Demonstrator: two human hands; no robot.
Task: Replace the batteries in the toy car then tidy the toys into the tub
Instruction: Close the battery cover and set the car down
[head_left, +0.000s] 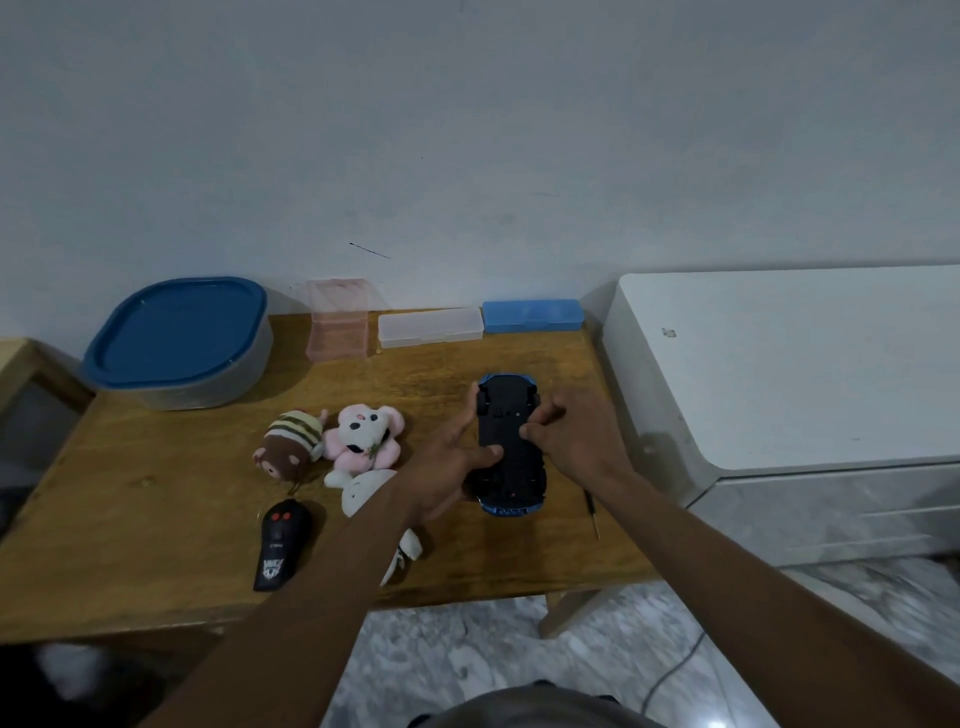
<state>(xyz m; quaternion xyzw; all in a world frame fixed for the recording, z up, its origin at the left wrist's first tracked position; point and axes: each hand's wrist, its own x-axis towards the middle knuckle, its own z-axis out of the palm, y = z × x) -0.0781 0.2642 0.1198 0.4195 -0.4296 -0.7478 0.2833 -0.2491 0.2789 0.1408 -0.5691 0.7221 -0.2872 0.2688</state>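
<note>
I see a wooden table (156, 493) against a pale wall. Towards its right, a blue car (511, 478) is held upside down just above the top, black underside up. The left hand (452, 462) grips the car from the left, thumb pressed on the underside, fingers wrapped round the far side. The right hand (571, 441) has curled fingers, their tips pinching the car's right edge. A screwdriver (592, 512) lies beside the car, partly under the right forearm. Left of the car sit three plush toys: striped (291, 441), pink (366, 434) and white (363, 488). A black remote (283, 545) lies nearer me. The tub (176, 343), blue lid on, stands at the far left corner.
</note>
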